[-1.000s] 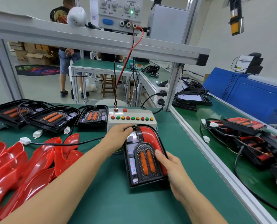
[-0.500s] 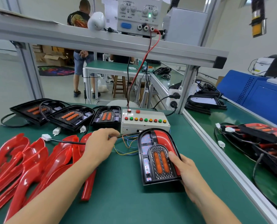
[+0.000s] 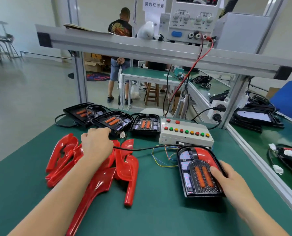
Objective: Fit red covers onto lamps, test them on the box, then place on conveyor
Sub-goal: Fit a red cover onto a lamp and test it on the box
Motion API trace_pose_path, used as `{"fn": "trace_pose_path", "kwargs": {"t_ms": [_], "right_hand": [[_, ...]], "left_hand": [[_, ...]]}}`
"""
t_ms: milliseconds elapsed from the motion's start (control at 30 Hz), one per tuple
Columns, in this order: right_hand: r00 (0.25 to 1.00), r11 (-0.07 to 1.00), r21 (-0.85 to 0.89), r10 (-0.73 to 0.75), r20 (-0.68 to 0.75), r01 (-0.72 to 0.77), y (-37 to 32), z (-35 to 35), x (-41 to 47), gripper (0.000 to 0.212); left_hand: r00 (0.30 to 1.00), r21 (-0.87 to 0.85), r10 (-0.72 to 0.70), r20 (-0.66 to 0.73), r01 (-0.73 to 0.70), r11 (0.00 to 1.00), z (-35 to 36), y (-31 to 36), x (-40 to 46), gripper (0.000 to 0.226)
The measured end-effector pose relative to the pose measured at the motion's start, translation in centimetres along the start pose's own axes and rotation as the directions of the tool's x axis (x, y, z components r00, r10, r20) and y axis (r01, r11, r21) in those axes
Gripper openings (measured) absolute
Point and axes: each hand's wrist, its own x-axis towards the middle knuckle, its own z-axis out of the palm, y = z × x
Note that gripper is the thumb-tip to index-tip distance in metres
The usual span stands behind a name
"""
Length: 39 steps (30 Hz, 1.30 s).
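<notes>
Lamp (image 3: 199,171) (black, red cover fitted) gripped by right hand (image 3: 227,178); left hand (image 3: 97,142) curled round cable (image 3: 141,149).

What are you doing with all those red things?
A person is building lamps. The right hand holds a lamp that already has its red cover, just in front of the test box. The left hand grips a black cable above the pile of covers. Three more lamps wait behind.

Bright, even light is filling the frame, glaring off the red covers (image 3: 90,160) at lower left. Motion blur is softening the upper half, and wide-angle distortion is bending straight rails toward the edges.
</notes>
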Motion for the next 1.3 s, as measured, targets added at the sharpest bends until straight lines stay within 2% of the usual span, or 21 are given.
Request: {"fn": "trace_pose_path", "kwargs": {"t_ms": [133, 267, 400, 533, 667, 733, 800, 900, 967, 1167, 1300], "right_hand": [[0.997, 0.928, -0.373, -0.051, -0.057, 0.026, -1.6, 0.1, -0.4, 0.061], [0.973, 0.828, -0.547, -0.211, -0.098, 0.125, -3.6, 0.8, -1.2, 0.060], [0.954, 0.803, -0.558, -0.294, -0.064, 0.210, -5.0, 2.0, -1.8, 0.055], [0.947, 0.795, -0.547, -0.321, -0.014, 0.262, -5.5, 2.8, -2.2, 0.052], [0.940, 0.784, -0.543, -0.340, 0.028, 0.300, -5.6, 3.2, -2.5, 0.046], [0.935, 0.774, -0.544, -0.351, 0.056, 0.323, -5.6, 3.3, -2.6, 0.043], [0.930, 0.774, -0.532, -0.361, 0.074, 0.343, -5.5, 3.5, -2.7, 0.042], [0.920, 0.777, -0.509, -0.383, 0.084, 0.370, -5.7, 3.8, -2.8, 0.040], [0.914, 0.780, -0.494, -0.398, 0.083, 0.385, -5.8, 4.0, -3.0, 0.036], [0.904, 0.779, -0.475, -0.416, 0.095, 0.408, -6.1, 4.1, -3.1, 0.032], [0.898, 0.776, -0.467, -0.428, 0.104, 0.424, -6.1, 4.4, -3.0, 0.030]], "left_hand": [[0.997, 0.149, -0.079, 0.004, 0.077, 0.986, -0.4, -2.6, 0.6, 0.033], [0.988, 0.227, -0.146, 0.046, 0.132, 0.965, -0.3, -4.3, 1.1, 0.023], [0.991, 0.223, -0.117, 0.061, 0.101, 0.970, 0.5, -4.9, 1.3, 0.010], [0.996, 0.167, -0.091, 0.011, 0.087, 0.982, 1.1, -5.4, 1.7, 0.020], [0.981, 0.205, -0.137, -0.137, 0.163, 0.965, 0.4, -6.4, 2.7, 0.033], [0.967, 0.198, -0.238, -0.089, 0.251, 0.947, -0.2, -7.5, 3.4, 0.034], [0.945, 0.167, -0.327, 0.019, 0.319, 0.933, -0.5, -8.4, 4.1, 0.029], [0.920, 0.081, -0.373, 0.120, 0.365, 0.927, -0.1, -9.0, 4.4, 0.029], [0.916, 0.036, -0.381, 0.126, 0.379, 0.925, 0.3, -9.3, 4.3, 0.032], [0.922, -0.111, -0.382, 0.054, 0.386, 0.916, 0.6, -9.5, 4.4, 0.036], [0.946, -0.207, -0.315, -0.078, 0.294, 0.933, -0.1, -8.4, 4.3, 0.022]]}}
